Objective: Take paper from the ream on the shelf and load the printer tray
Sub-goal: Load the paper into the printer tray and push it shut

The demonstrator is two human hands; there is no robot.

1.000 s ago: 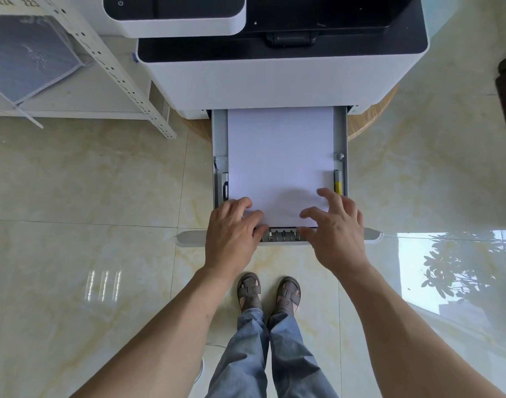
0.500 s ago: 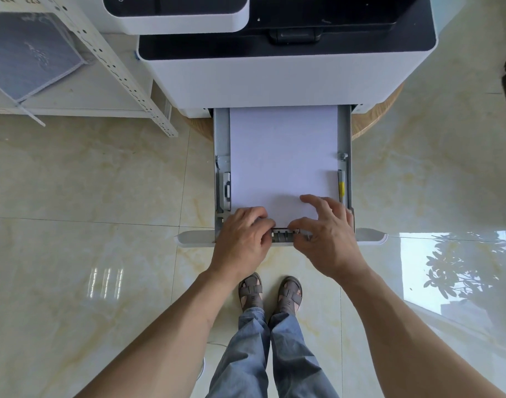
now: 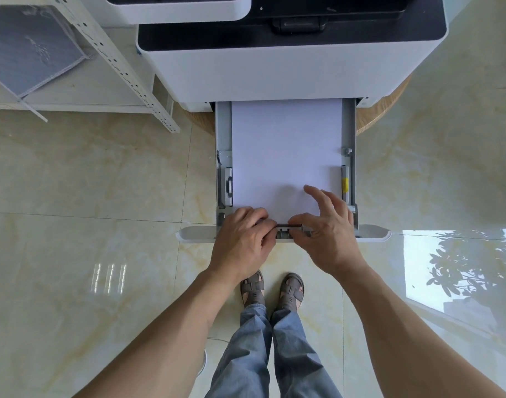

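The grey printer tray point(image 3: 222, 156) is pulled out of the white printer point(image 3: 274, 67) toward me. A stack of white paper point(image 3: 286, 150) lies flat inside it, between the side guides. My left hand point(image 3: 243, 239) is curled at the tray's front edge, fingers pinching the left end of the grey rear paper guide point(image 3: 286, 227). My right hand point(image 3: 329, 228) pinches the guide's right end with thumb and forefinger, its other fingers spread over the paper's near right corner. No ream is visible.
A white metal shelf point(image 3: 125, 64) stands left of the printer, with a grey-blue folder point(image 3: 30, 50) on it. The printer sits on a round wooden base point(image 3: 389, 104). Glossy marble floor surrounds the tray; my feet in sandals point(image 3: 272, 288) are just below its front panel point(image 3: 372, 234).
Both hands slid back from lying flat on the paper's near edge to the tray's front, and closed on the rear paper guide.
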